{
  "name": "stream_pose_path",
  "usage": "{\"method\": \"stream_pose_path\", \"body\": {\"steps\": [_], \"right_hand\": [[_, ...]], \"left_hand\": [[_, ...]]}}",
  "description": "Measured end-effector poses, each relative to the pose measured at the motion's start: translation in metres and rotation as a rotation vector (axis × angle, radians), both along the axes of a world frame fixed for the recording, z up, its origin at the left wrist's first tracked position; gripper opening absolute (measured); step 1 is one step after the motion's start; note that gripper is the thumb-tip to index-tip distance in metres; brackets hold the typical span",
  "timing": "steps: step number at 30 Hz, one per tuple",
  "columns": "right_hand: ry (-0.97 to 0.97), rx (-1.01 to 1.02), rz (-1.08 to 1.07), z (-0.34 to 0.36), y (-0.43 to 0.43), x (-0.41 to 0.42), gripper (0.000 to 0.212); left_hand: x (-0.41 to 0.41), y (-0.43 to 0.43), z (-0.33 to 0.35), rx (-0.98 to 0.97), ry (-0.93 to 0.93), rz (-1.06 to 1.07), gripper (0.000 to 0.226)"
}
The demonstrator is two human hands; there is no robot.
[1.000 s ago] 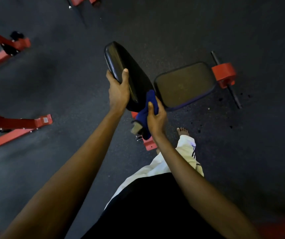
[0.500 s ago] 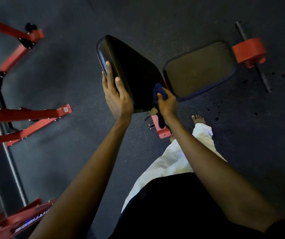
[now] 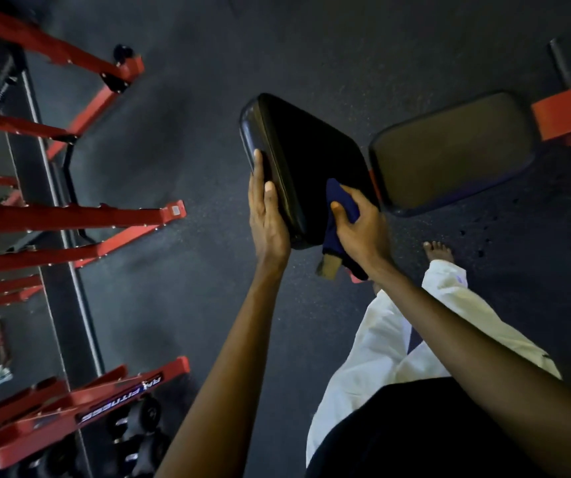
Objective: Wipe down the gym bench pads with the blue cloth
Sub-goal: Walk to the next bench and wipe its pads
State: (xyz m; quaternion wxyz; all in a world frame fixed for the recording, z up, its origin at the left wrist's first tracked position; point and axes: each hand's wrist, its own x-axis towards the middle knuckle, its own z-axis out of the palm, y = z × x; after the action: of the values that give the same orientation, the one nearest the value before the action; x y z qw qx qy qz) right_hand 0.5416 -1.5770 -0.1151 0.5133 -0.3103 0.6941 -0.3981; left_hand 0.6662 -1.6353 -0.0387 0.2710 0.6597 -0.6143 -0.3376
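The blue cloth (image 3: 338, 205), a dark, bunched piece of fabric, lies against the lower right corner of the glossy black, rounded-rectangle back pad (image 3: 306, 157). The pad is tilted up from the bench. The right hand (image 3: 363, 231) has its grip clenched round the cloth, thumb over the front fold, pressing it to the pad. The loose end of the cloth hangs below the hand, with a small tan tag (image 3: 327, 268) dangling from it.

The left hand (image 3: 267, 220) rests against the left edge of the same pad. Its thumb and one finger lie straight along the rim. The other fingers are hidden behind the pad, so I cannot tell whether that grip closes round the edge.

Just to the right of the back pad lies the matte dark seat pad (image 3: 449, 150), flatter and nearly touching it. Beyond its far end is a red metal bracket (image 3: 568, 115) on a black bar (image 3: 560, 69).

Everything stands on a dark speckled rubber floor (image 3: 208, 98). To the left is a red steel rack (image 3: 80, 215) with angled arms, and black dumbbells (image 3: 139, 426) sit low in it. The person's white trouser leg (image 3: 415, 326) and one bare foot (image 3: 437, 251) show near the bench.
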Motion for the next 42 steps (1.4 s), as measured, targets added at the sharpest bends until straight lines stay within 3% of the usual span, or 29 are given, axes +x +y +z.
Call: {"method": "stream_pose_path", "body": {"steps": [5, 10, 14, 17, 23, 30, 34, 36, 38, 42], "right_hand": [[0.094, 0.051, 0.041, 0.008, -0.033, -0.010, 0.045], [0.043, -0.321, 0.097, 0.039, 0.007, 0.001, 0.046], [0.178, -0.232, 0.026, 0.041, -0.060, -0.002, 0.045], [0.093, -0.259, 0.039, 0.037, -0.098, -0.004, 0.051], [0.151, -0.429, 0.152, 0.052, -0.013, -0.001, 0.045], [0.199, -0.442, 0.169, 0.046, -0.113, -0.005, 0.048], [0.160, -0.443, 0.291, 0.034, -0.042, -0.009, 0.053], [0.097, -0.455, 0.348, 0.023, -0.004, -0.012, 0.055], [0.062, -0.426, 0.395, 0.004, -0.001, -0.020, 0.055], [-0.029, -0.211, 0.364, -0.046, -0.028, -0.031, 0.054]], "left_hand": [[-0.008, 0.002, 0.000, -0.060, -0.039, 0.048, 0.049], [-0.009, 0.000, -0.001, -0.130, -0.021, 0.046, 0.047], [-0.005, 0.001, -0.006, -0.119, 0.075, 0.047, 0.047], [-0.004, -0.001, -0.008, -0.152, 0.079, 0.058, 0.048], [-0.003, 0.000, -0.011, -0.155, 0.090, 0.063, 0.048], [-0.009, 0.002, -0.007, -0.159, 0.087, 0.139, 0.049], [-0.014, 0.003, 0.003, -0.091, 0.113, 0.198, 0.048], [-0.022, 0.003, 0.012, -0.022, 0.061, 0.243, 0.053], [-0.035, 0.005, 0.017, 0.036, -0.123, 0.297, 0.062], [-0.053, 0.006, 0.017, -0.033, -0.368, 0.350, 0.072]]}}
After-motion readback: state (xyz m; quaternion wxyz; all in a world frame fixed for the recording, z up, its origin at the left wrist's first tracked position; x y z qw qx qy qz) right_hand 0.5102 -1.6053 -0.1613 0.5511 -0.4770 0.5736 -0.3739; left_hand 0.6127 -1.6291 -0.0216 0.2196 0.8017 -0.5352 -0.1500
